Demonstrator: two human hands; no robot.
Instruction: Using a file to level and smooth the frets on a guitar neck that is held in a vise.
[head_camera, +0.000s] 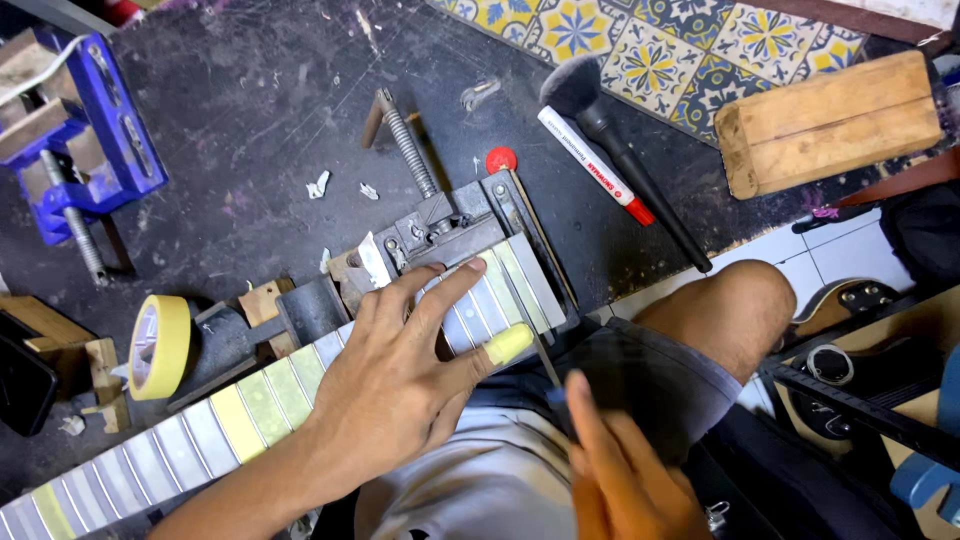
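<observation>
Left hand (400, 375) lies flat, fingers spread wide, pressing down on the guitar neck (250, 410), gripping nothing. The thumb tip wears a wrap of yellow tape and rests at the neck's near edge. The neck runs on a slant from the bottom left corner up to the metal clamp block (455, 225), its fretboard masked in strips of pale and yellow tape between the frets.

Right hand (615, 470) sits just below the neck's upper end, blurred, fingers loosely curled around a thin dark tool (545, 350) whose shaft runs up along the end of the neck. How tightly it is held, I cannot tell.

Around the neck: a yellow tape roll (158, 345) stands on edge just above its lower half, with small wood offcuts (262, 300) between the roll and the clamp block. A threaded screw rod (405, 145) pokes away from the clamp block across the dark bench (250, 100). A blue vise (80, 130) sits well apart, up beyond the tape roll. Past the neck's upper end lie a red cap (501, 158), a white marker (590, 165) with a red end and a black brush (625, 150), side by side. A wooden block (830, 120) rests farther out, by the patterned tiles (650, 50). The person's bare knee (740, 310) crowds in right beside the neck's end.
</observation>
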